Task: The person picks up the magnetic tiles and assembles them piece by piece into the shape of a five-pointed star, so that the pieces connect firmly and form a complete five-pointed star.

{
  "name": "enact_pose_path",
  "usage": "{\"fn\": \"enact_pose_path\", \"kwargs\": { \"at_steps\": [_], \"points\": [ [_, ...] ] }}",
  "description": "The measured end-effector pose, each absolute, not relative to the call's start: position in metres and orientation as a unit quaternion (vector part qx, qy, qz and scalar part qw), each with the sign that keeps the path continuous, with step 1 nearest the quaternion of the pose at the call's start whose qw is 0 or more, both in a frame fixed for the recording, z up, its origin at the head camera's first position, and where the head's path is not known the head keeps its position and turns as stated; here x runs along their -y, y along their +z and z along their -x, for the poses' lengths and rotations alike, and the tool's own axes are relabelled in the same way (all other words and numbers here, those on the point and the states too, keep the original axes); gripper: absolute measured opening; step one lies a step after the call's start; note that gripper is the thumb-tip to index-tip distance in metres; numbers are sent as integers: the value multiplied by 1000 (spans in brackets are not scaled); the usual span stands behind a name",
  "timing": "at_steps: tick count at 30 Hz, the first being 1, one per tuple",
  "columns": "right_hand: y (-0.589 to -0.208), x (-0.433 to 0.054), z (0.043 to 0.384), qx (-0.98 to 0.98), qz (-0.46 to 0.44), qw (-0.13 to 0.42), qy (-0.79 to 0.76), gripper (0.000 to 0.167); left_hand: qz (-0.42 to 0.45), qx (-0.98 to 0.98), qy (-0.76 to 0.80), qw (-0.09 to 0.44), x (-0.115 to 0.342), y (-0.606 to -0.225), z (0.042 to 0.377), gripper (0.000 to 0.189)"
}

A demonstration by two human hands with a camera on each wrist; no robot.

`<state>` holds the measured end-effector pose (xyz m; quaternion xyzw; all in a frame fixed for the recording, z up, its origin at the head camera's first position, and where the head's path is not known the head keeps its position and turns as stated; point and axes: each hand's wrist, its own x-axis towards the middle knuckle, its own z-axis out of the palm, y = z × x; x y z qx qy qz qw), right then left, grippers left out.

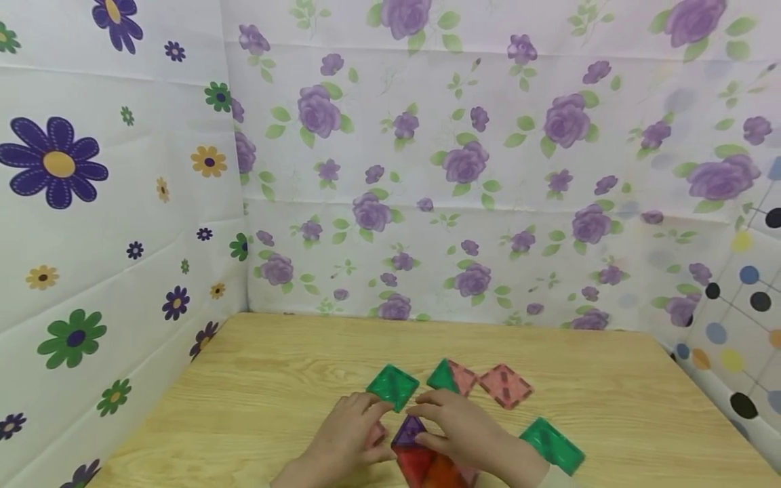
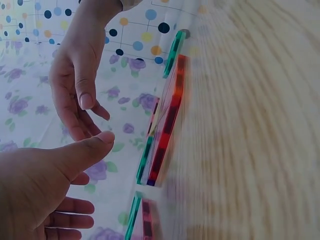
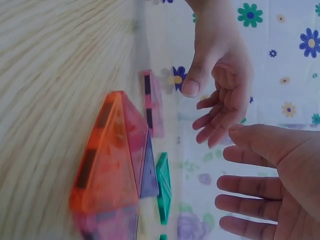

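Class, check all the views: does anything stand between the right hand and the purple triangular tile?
Nothing visible does. The right wrist view shows open space between the right hand and the purple triangular tile. In the head view the hand overlaps the tile's edge, but no other object lies over it.

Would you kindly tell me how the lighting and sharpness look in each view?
Head: bright, fairly even light, floral cloth mostly clear; left wrist: dimmer, left hand shaded, tabletop softly blurred; right wrist: slightly hazy, right hand shaded, orange tile soft-edged.
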<state>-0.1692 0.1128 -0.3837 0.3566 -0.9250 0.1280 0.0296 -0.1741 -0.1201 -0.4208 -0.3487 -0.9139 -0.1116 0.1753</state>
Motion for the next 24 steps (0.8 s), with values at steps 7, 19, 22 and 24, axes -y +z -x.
{"fn": "enact_pose_path", "kwargs": {
  "at_steps": [7, 19, 22, 24],
  "points": [
    [-388, -132, 164, 928, -338, 42, 152, 34, 344, 927, -116, 93, 110, -419, 175, 61],
    [-407, -162, 159, 939, -272, -16, 212, 52, 364, 924, -84, 80, 91, -432, 171, 73],
    [-414, -170, 159, 943, -249, -51, 215, 59, 366, 925, -58, 86, 88, -436, 172, 74],
    [-419, -176, 159, 942, -240, -79, 222, 62, 365, 926, -42, 88, 86, -438, 173, 75]
  ]
}}
